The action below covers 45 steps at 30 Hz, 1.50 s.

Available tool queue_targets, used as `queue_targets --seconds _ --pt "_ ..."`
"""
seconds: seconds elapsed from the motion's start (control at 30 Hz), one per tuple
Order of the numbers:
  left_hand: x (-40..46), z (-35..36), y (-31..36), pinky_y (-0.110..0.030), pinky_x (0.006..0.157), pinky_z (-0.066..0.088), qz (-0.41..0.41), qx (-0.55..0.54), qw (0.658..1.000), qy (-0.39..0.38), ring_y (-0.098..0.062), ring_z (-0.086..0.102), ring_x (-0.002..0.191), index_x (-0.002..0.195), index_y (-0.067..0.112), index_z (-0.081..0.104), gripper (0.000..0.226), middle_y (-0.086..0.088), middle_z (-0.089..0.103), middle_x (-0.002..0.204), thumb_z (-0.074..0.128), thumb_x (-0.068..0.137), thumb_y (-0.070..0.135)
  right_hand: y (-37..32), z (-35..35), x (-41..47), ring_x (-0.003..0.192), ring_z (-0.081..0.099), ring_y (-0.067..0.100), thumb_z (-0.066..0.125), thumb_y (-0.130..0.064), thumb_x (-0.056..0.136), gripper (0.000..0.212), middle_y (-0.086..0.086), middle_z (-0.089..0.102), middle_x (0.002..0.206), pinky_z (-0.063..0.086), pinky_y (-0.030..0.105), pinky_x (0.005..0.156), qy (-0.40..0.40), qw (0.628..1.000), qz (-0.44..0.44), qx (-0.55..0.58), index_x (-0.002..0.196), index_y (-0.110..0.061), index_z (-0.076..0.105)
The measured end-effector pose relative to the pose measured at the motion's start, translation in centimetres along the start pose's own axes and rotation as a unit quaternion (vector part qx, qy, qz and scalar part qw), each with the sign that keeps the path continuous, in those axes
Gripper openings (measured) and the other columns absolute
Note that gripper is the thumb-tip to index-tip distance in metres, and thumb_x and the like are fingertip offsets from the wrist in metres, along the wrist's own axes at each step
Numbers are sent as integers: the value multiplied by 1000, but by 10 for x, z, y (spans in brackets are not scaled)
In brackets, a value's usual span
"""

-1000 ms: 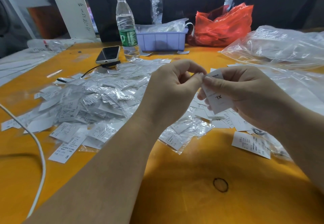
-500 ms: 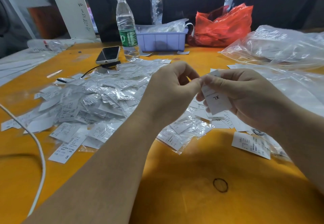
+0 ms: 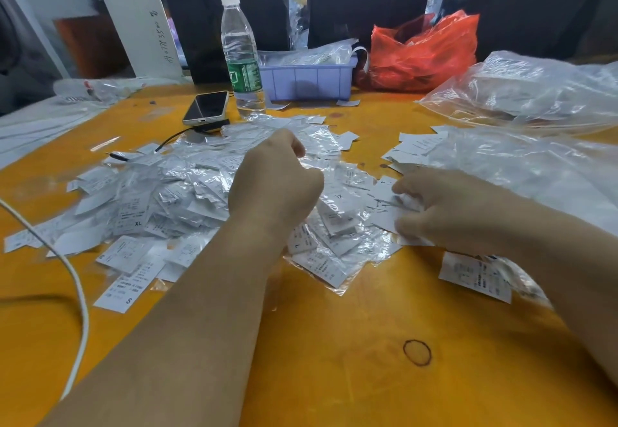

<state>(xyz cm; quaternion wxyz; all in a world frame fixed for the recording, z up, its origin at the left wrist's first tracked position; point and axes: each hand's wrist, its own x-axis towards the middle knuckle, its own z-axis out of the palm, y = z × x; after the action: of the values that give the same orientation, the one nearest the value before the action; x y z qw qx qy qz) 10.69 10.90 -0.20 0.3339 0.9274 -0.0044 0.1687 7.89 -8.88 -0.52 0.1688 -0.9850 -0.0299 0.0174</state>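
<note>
A heap of white size labels in clear plastic sleeves [image 3: 174,192] covers the orange table [image 3: 351,343]. My left hand [image 3: 277,182] hovers over the heap's right side with its fingers curled; its thumb and forefinger seem to pinch a crinkled clear sleeve [image 3: 316,152]. My right hand [image 3: 458,209], blurred by motion, is low over the table and holds a white label [image 3: 384,212] against a small pile of bare labels [image 3: 414,145] and sleeves.
A water bottle [image 3: 239,55] and a phone [image 3: 205,107] stand behind the heap. At the back sit a lilac bin [image 3: 307,80] and a red bag [image 3: 424,48]. Large clear bags [image 3: 528,92] fill the right. A white cable [image 3: 78,293] crosses the left; a rubber band [image 3: 417,352] lies near me.
My hands, which pinched the XL label together in the air, have parted. The left moved toward the heap; the right dropped to the table with the label.
</note>
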Motion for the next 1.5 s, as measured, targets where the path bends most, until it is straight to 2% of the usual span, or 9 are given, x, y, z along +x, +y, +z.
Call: queue_targets --seconds 0.1,0.2,0.27,0.43,0.67,0.83,1.03,1.33,1.5 --pt "-2 1 3 -26 58 40 22 -9 1000 -5 -16 58 82 104 28 58 21 6 59 87 64 84 26 1 -1 -2 84 53 10 61 -34 92 38 -3 57 122 40 23 64 17 1000 -26 -2 129 -27 58" --pt "-6 4 8 -28 64 47 56 -38 997 -40 -14 59 81 96 30 59 12 6 60 85 63 86 26 2 -3 -2 67 52 5 62 -20 90 8 -9 60 92 35 21 50 55 997 -52 20 95 -26 65" --pt "-10 7 13 -28 65 47 87 -69 992 -64 -11 58 76 92 30 62 7 7 61 78 64 87 26 3 -1 0 67 54 13 63 -11 86 18 -5 57 78 36 24 52 83 994 -69 34 74 -23 60" --pt "-14 12 17 -22 56 37 143 -139 976 -83 -4 49 55 83 23 67 6 10 54 58 66 88 25 2 -4 -1 63 55 4 76 -19 81 5 -10 61 68 35 12 52 207 962 -134 116 79 -17 71" --pt "-26 21 26 -11 46 32 161 -186 959 -138 -2 47 50 91 24 65 15 13 50 55 60 94 39 -2 -7 -4 67 56 22 76 -18 81 12 5 63 72 45 38 57 242 933 -213 160 79 -7 71" --pt "-26 22 26 -27 59 46 144 -218 957 -125 -10 60 67 87 23 66 19 5 66 74 59 94 39 -5 -6 -6 72 57 28 73 -16 83 14 10 64 77 47 45 63 239 927 -254 138 81 -2 71" --pt "-26 21 28 -42 70 55 124 -235 957 -116 -18 65 76 86 19 67 13 3 67 74 59 92 28 -6 -5 -7 83 62 18 70 -7 82 8 1 66 87 53 43 73 211 932 -251 158 89 -9 74" --pt "-22 24 26 -26 54 37 94 -150 977 -120 -10 53 61 77 23 63 12 9 57 67 59 87 29 -4 -8 -6 87 63 10 66 -3 87 15 -3 69 90 50 34 78 263 919 -238 174 90 -14 75" --pt "-18 26 22 -26 59 43 66 -78 989 -112 -12 57 76 88 25 64 9 11 57 78 60 84 33 0 -6 0 95 62 10 69 -10 87 10 -5 67 96 50 37 89 255 928 -197 189 90 -17 76"
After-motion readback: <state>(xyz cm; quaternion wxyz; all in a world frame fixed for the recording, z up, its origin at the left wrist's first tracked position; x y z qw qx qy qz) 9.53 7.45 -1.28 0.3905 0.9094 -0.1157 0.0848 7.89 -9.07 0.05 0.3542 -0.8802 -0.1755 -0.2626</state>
